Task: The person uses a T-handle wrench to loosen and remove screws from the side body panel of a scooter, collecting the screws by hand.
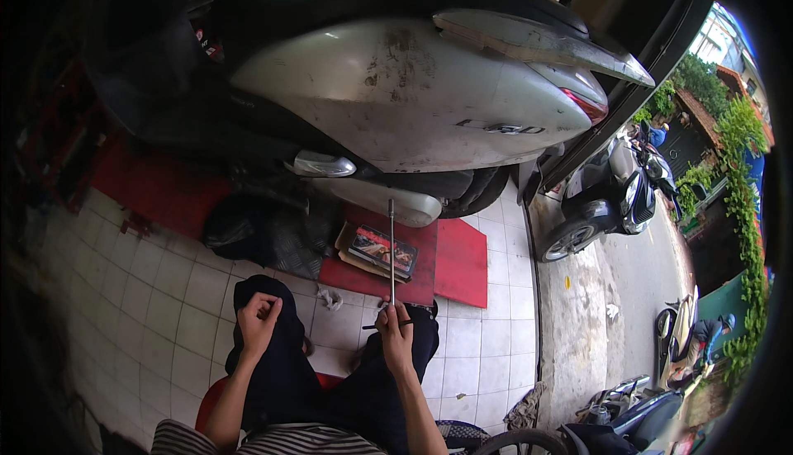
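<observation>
My right hand [396, 341], above my right knee, is closed around the handle end of a T-handle socket wrench [392, 261]. Its short dark crossbar sticks out on both sides of my fingers. The long metal shaft points away from me, and its socket end overlaps the scooter's lower side in the picture; whether they touch I cannot tell. My left hand [258, 323] rests by my left knee with fingers curled in, and what they hold, if anything, is hidden. In front stands a silver scooter [413, 96] with a scuffed, dirty side panel.
Beneath the scooter is a red platform [461, 263], bearing an open-topped cardboard box [353, 254] and a dark printed case [382, 250]. A crumpled white rag [330, 297] lies on the tiled floor [194, 290]. Another scooter [615, 195] is parked outside at the right.
</observation>
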The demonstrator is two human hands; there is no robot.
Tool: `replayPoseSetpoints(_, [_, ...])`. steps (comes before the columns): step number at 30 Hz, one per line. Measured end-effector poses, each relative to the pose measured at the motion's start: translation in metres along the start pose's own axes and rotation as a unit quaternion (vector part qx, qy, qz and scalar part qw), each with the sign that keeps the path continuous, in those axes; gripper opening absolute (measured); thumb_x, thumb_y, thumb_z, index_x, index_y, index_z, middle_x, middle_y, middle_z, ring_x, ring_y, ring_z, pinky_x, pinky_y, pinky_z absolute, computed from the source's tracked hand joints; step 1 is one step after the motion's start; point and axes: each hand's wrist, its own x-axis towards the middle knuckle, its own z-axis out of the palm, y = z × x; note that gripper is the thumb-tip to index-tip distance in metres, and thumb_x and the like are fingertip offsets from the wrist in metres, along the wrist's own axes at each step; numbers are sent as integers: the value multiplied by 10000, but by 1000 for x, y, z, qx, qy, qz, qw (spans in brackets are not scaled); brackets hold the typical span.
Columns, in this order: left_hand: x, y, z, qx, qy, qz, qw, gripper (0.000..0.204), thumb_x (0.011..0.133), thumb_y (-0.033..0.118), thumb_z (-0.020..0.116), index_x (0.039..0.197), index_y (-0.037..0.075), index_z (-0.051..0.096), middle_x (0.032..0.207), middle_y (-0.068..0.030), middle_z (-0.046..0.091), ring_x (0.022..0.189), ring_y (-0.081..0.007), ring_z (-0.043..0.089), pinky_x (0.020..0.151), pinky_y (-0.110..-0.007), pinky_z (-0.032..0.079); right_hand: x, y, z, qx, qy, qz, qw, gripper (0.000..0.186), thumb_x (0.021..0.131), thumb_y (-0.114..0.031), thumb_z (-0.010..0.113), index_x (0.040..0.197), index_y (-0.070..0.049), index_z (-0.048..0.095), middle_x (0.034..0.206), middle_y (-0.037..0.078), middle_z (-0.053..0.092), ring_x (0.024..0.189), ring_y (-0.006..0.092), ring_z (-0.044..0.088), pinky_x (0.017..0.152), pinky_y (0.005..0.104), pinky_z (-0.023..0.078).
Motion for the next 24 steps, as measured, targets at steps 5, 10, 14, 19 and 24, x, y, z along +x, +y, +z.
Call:
replayPoseSetpoints(5, [-5, 7, 6, -8, 3, 6, 1000, 145, 913, 153, 717, 881, 23, 662, 590, -5, 595, 500, -43, 513, 472, -224, 348, 40, -6, 6, -69, -23, -51, 996, 276, 1077, -236, 445, 1227, -22, 535, 770, -41, 406, 678, 48, 343, 596, 213, 288])
replayPoseSetpoints(10, [-6, 0, 2, -17, 6, 6, 1000, 132, 922, 138, 706, 883, 24, 654, 601, 0, 579, 527, -45, 521, 492, -224, 364, 46, -8, 13, -100, 0, -76, 992, 255, 1073, -221, 452, 1173, -11, 557, 732, -35, 416, 621, 51, 356, 540, 240, 295])
replayPoseSetpoints(14, [-5, 2, -2, -18, 1, 2, 1000, 123, 926, 127, 700, 883, 23, 649, 612, 2, 571, 548, -48, 531, 505, -224, 374, 50, -30, 23, -348, 24, -96, 932, 233, 1051, -182, 477, 1121, 28, 552, 626, 23, 514, 523, 93, 479, 463, 323, 336])
replayPoseSetpoints(19, [-4, 0, -1, -9, 5, 11, 1000, 123, 926, 125, 699, 877, 24, 649, 599, 1, 570, 533, -48, 527, 497, -226, 366, 66, -34, 27, -551, 26, -315, 773, 223, 1013, -135, 505, 1123, 56, 534, 558, 120, 591, 469, 195, 583, 438, 385, 401])
replayPoseSetpoints(24, [-5, 4, -1, -14, 4, 5, 1000, 126, 926, 127, 698, 875, 22, 651, 595, -1, 580, 531, -50, 538, 495, -220, 373, 74, -27, 31, -413, -5, -88, 907, 332, 980, -93, 523, 1266, 59, 447, 828, 201, 645, 672, 342, 654, 634, 422, 509])
